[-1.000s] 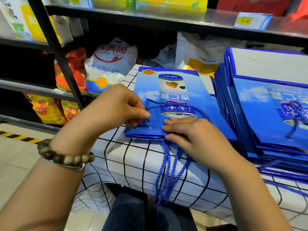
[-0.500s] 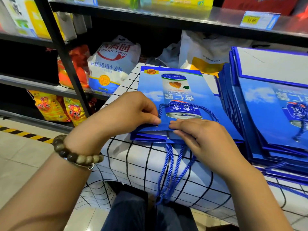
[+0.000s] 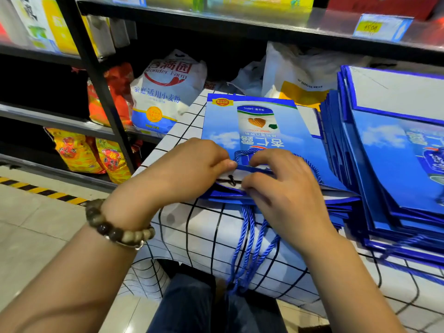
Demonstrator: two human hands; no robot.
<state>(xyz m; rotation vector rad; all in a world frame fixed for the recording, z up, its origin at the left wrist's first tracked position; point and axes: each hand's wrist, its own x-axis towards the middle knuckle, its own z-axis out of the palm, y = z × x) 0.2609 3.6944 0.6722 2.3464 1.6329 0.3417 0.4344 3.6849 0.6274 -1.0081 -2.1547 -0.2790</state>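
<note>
A flat blue paper gift bag (image 3: 252, 126) printed with a drink can lies on top of a small stack on a white cloth with a black grid (image 3: 206, 239). My left hand (image 3: 192, 169) pinches the near top edge of the bag and lifts it, showing the white inside and a dark knot. My right hand (image 3: 281, 186) grips the same edge from the right, fingers curled over it. Blue rope handles (image 3: 249, 246) hang over the cloth's front edge. A bead bracelet (image 3: 115, 227) circles my left wrist.
A tall pile of the same blue bags (image 3: 394, 164) lies at the right. Behind stands a black metal shelf (image 3: 96, 92) with a white flour sack (image 3: 165, 92), red and yellow packets (image 3: 84, 152) and plastic bags. A tiled floor with a yellow-black stripe (image 3: 40, 191) lies at the left.
Both hands have moved together on the bag's near edge and have pulled its top layer up, so the white inside and a rope knot now show.
</note>
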